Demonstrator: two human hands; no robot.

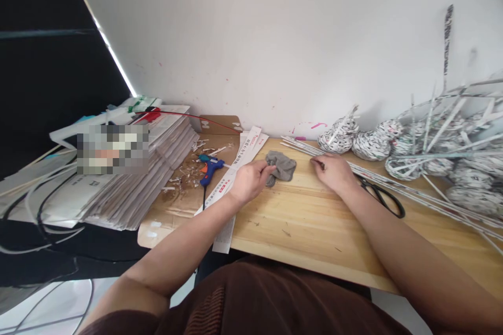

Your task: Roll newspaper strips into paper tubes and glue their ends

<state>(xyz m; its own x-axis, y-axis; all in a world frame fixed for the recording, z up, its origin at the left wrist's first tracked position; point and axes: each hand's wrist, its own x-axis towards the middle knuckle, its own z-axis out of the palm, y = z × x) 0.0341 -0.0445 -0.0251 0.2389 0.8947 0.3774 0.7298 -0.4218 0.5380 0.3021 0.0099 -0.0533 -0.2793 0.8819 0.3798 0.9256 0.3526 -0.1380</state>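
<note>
- Wooden table [306, 230]: work surface, pushed up to a pale wall; the grey cloth is found on it, between the two hands.
- Paper stack [157, 178]: piled at the far left, well apart from the hands.
- Woven paper shapes [371, 145]: set along the wall at the right.
- Rolled paper sticks [301, 145]: laid slantwise, passing by the right hand.
- Right hand [334, 171]: rested near the sticks; fingers curled narrow; whether anything is held cannot be told.
- Left hand [251, 180]: thumb and forefinger brought together on the cloth's left edge, apparently in a pinch.
- Scissors [401, 212]: black handle seen, partly covered by the right forearm.
- Glue gun [212, 170]: left lying beside the printed strip [245, 157], unheld.
- Grey cloth [282, 165]: crumpled. Handling of it is judged to be the step in hand; for a next move, the pinch would need to be kept firm if the cloth is shifted, with the sticks left undisturbed.
</note>
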